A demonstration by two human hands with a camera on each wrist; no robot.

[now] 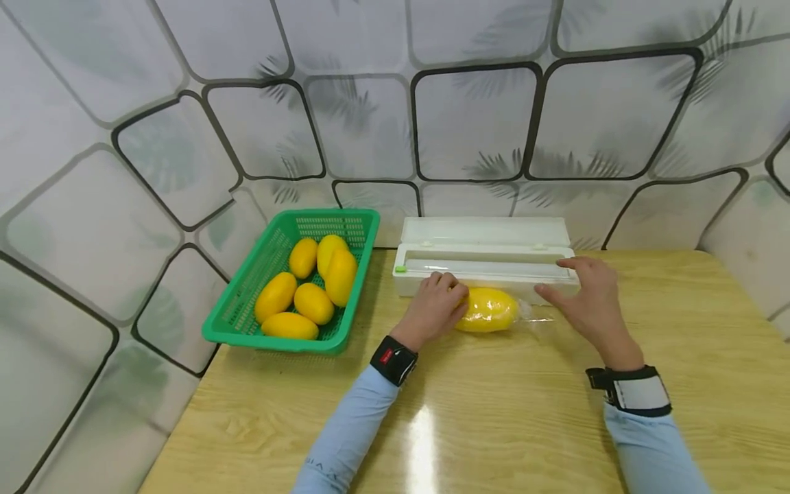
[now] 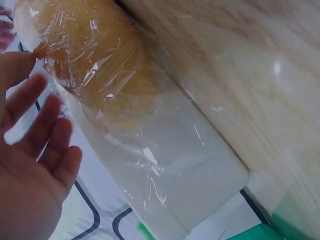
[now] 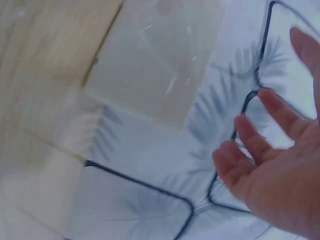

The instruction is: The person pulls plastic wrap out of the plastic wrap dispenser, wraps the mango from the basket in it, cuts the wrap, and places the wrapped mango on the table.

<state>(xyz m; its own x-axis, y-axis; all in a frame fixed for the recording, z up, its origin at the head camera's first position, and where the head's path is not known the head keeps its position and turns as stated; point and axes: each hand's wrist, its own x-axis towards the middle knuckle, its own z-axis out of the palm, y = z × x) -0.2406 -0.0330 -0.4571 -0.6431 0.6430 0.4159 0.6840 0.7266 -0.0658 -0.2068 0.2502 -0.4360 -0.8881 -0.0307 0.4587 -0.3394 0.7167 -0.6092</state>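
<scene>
A mango (image 1: 490,310) wrapped in shiny cling film lies on the table against the front of a white cling film dispenser (image 1: 487,285). My left hand (image 1: 432,307) is at the mango's left end in the head view. From the left wrist, the thumb (image 2: 20,62) touches the film at the mango's edge, and the other fingers are loosely bent, apart from it. Loose film stretches over the dispenser's front there. At the dispenser's right end is my right hand (image 1: 589,298), thumb and forefinger spread wide. Twisted film (image 1: 533,313) sticks out from the mango towards it.
The dispenser's lid (image 1: 484,232) is raised, showing a film roll (image 1: 475,267) and a green slider (image 1: 401,269). To the left, a green basket (image 1: 216,333) contains several mangoes (image 1: 315,303). Behind the wooden table (image 1: 494,412) rises a patterned wall (image 1: 475,123).
</scene>
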